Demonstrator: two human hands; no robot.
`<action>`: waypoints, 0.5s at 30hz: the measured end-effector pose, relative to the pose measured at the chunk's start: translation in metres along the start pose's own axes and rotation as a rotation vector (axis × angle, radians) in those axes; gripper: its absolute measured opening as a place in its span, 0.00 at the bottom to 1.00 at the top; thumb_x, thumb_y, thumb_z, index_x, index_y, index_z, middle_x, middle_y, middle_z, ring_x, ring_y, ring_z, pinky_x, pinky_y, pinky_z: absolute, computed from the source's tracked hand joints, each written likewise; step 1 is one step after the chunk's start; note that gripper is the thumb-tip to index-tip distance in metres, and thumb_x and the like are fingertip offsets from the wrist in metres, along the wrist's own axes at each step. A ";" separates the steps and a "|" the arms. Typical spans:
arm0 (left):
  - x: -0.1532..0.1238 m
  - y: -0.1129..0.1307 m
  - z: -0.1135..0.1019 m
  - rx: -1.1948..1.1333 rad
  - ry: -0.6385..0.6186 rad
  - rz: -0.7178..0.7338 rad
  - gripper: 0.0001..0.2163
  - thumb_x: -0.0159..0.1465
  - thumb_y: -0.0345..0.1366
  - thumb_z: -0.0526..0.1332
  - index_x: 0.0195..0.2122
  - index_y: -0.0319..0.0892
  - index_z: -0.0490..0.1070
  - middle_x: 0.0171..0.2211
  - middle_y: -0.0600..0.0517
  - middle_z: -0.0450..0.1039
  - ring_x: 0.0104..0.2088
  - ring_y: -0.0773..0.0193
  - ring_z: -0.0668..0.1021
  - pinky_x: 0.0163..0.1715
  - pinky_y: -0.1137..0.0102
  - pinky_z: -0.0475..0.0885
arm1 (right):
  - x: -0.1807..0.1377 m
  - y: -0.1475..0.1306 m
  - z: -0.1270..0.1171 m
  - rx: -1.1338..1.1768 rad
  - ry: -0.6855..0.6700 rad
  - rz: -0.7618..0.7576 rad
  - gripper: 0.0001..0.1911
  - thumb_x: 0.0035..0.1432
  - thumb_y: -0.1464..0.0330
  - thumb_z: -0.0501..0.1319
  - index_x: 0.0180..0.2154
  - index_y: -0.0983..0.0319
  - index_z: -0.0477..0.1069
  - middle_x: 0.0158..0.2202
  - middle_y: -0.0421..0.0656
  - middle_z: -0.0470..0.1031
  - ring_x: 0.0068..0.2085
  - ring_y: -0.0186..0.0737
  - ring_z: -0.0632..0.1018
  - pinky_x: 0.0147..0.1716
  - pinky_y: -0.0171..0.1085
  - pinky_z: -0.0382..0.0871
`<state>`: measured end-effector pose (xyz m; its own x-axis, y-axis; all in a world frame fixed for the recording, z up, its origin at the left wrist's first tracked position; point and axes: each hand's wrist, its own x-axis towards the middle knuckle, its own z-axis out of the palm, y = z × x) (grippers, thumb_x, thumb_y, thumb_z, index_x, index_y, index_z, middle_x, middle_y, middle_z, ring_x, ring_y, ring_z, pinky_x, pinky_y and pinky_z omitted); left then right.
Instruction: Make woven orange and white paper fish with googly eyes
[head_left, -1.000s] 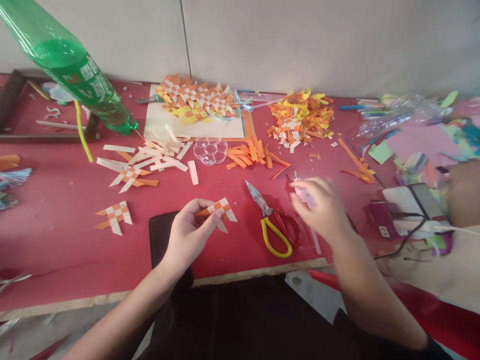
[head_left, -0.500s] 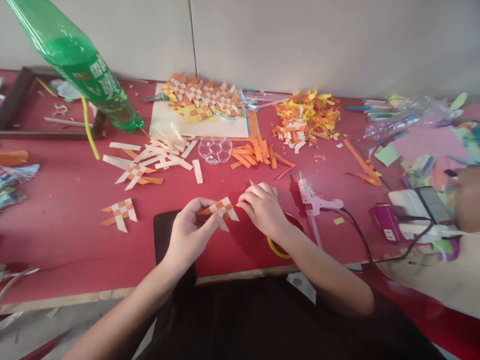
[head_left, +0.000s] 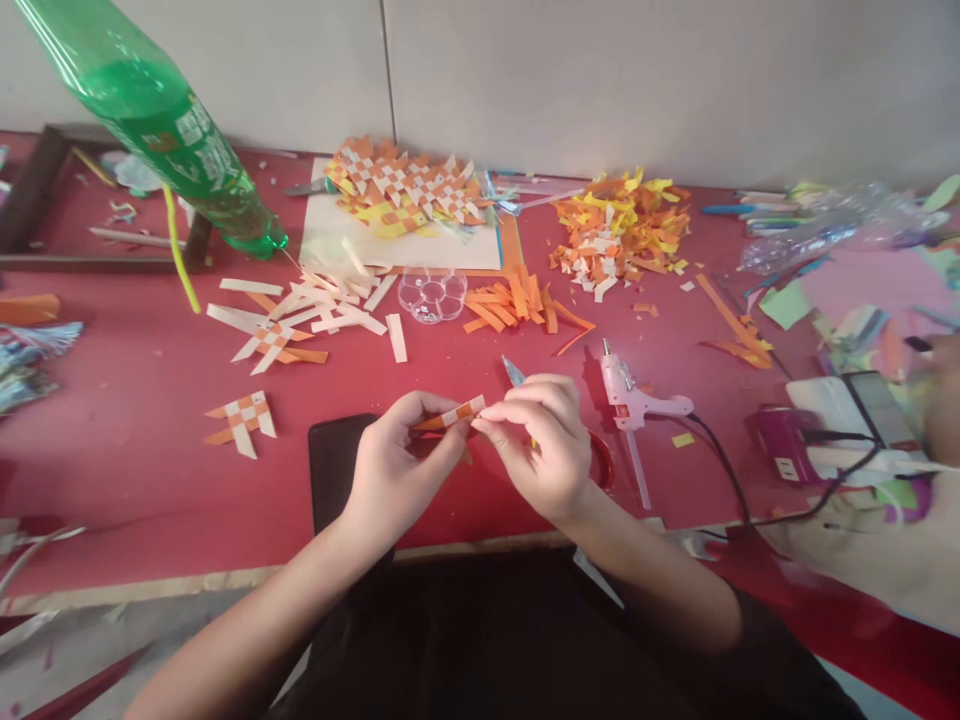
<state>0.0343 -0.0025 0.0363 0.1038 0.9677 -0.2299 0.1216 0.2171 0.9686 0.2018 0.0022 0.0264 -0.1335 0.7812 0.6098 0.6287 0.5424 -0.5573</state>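
Observation:
My left hand (head_left: 401, 465) is closed on a small woven paper fish (head_left: 466, 411) of orange and white strips, turned nearly edge-on. At its right end, my right hand (head_left: 544, 440) pinches with thumb and forefinger; whether something tiny is also between those fingertips is hidden. Under the right hand lie what look like scissors (head_left: 513, 371), with the pointed blade and part of a red handle showing. Another woven fish (head_left: 246, 420) rests on the red table to the left, and a partly woven one (head_left: 271, 340) lies by loose white strips (head_left: 345, 300).
A pink glue gun (head_left: 628, 392) with a cord lies to my right. A black phone (head_left: 334, 465) is beside my left hand. Farther back are a clear palette (head_left: 433, 295), orange strips (head_left: 517, 300), paper scraps (head_left: 626, 225), a heap of woven fish (head_left: 405, 185) and a green bottle (head_left: 169, 135).
My right hand has come left to the end of the woven fish, which has tilted from flat to nearly edge-on. More of the scissors' blade shows.

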 end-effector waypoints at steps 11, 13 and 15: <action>-0.005 0.003 0.002 -0.053 0.002 0.048 0.03 0.61 0.33 0.65 0.34 0.42 0.71 0.31 0.55 0.77 0.31 0.67 0.82 0.33 0.75 0.77 | -0.002 -0.004 0.003 -0.081 0.069 -0.031 0.10 0.54 0.75 0.68 0.37 0.59 0.72 0.31 0.41 0.72 0.37 0.40 0.73 0.39 0.45 0.70; -0.006 0.003 0.001 -0.045 0.001 0.052 0.03 0.61 0.33 0.65 0.34 0.42 0.71 0.31 0.55 0.77 0.31 0.66 0.82 0.32 0.75 0.77 | -0.003 -0.004 0.003 -0.079 0.068 -0.027 0.10 0.54 0.75 0.68 0.37 0.59 0.72 0.31 0.41 0.72 0.37 0.40 0.73 0.39 0.45 0.70; -0.006 0.002 0.000 -0.037 -0.005 0.054 0.03 0.61 0.33 0.65 0.34 0.42 0.71 0.31 0.55 0.77 0.30 0.66 0.82 0.32 0.74 0.77 | -0.003 -0.004 0.004 -0.071 0.059 -0.022 0.10 0.54 0.76 0.68 0.37 0.59 0.72 0.31 0.41 0.72 0.37 0.40 0.73 0.39 0.45 0.70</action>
<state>0.0343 -0.0080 0.0398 0.1146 0.9775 -0.1774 0.0788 0.1690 0.9825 0.1966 -0.0009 0.0245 -0.1038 0.7487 0.6547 0.6793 0.5342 -0.5032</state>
